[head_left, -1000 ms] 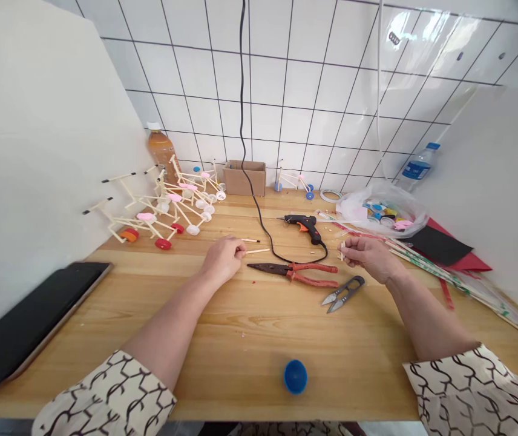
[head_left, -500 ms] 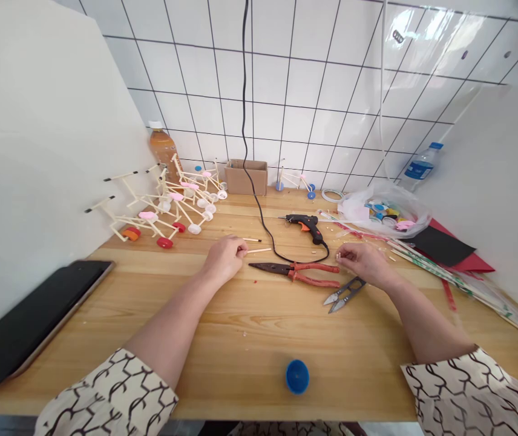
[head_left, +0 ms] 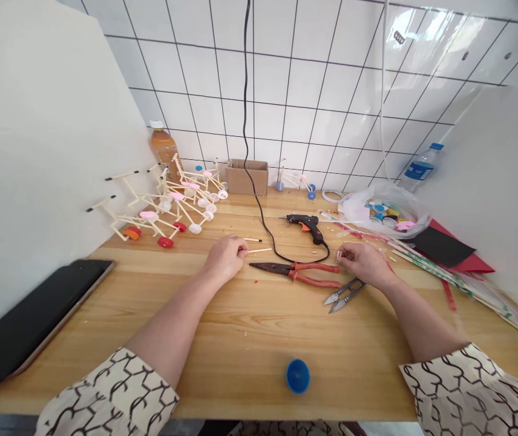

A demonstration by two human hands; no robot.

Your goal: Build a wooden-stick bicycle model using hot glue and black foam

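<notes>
My left hand (head_left: 226, 259) rests on the table with thumb and fingers pinched together. From its fingertips a thin pale wooden stick (head_left: 259, 251) points right. Just behind lies another stick with a dark tip (head_left: 253, 240), its left end hidden by the hand. My right hand (head_left: 362, 264) is closed in a pinch on a small pale piece of stick (head_left: 339, 255). Between the hands lie red-handled long-nose pliers (head_left: 295, 271), jaws to the left. Thread snips (head_left: 344, 295) lie below my right hand, which partly covers them.
A black glue gun (head_left: 305, 227) lies behind the pliers, its cord curving left. Several small stick-built models (head_left: 150, 216) with bottle-cap wheels stand at back left. A bag of caps (head_left: 386, 212) and long sticks (head_left: 454, 275) lie right. A blue cap (head_left: 298, 376) sits near the front edge.
Hardly anything differs. My right hand has shifted very slightly, still pinching the small piece; my left hand and the tools stay put.
</notes>
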